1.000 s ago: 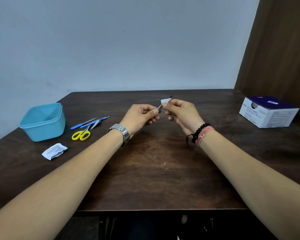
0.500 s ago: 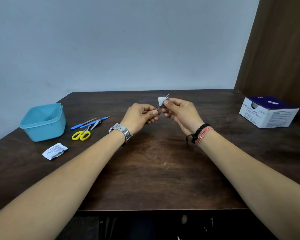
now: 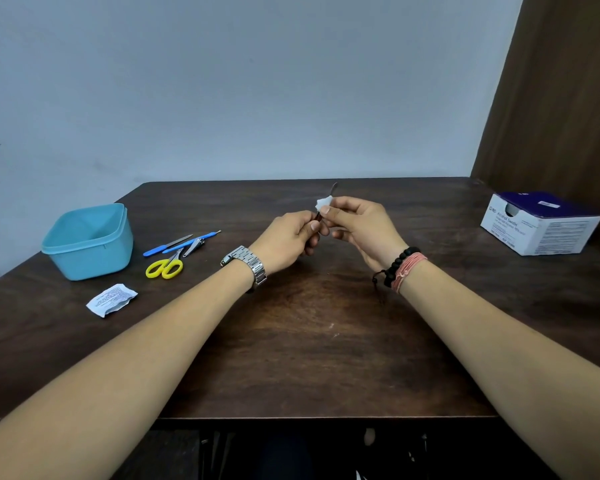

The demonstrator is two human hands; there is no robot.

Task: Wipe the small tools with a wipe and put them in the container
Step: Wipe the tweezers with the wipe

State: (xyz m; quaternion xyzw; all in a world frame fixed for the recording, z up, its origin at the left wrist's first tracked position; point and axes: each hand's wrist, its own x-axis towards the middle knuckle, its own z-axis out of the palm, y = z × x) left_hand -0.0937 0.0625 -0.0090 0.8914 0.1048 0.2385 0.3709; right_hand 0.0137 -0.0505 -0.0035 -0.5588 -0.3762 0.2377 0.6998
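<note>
Above the middle of the table, my left hand (image 3: 288, 237) pinches the near end of a thin metal tool (image 3: 334, 187) whose tip points up and away. My right hand (image 3: 357, 226) pinches a small white wipe (image 3: 323, 203) folded around the tool's shaft, just beyond my left fingertips. At the left stands the light blue container (image 3: 89, 239), open on top. Between it and my left hand lie yellow-handled scissors (image 3: 164, 267), a nail clipper (image 3: 194, 245), a blue-handled file (image 3: 167, 244) and a thin blue-handled tool (image 3: 191, 241).
A torn white wipe packet (image 3: 111, 299) lies near the table's left front. A white and purple box of alcohol swabs (image 3: 541, 222) stands at the right edge. The dark wooden table (image 3: 309, 358) meets a pale wall behind and a brown panel at the right.
My right hand has slid the wipe back down the tool towards my left fingers, baring the metal tip above it. Both hands stay at the same spot over the table.
</note>
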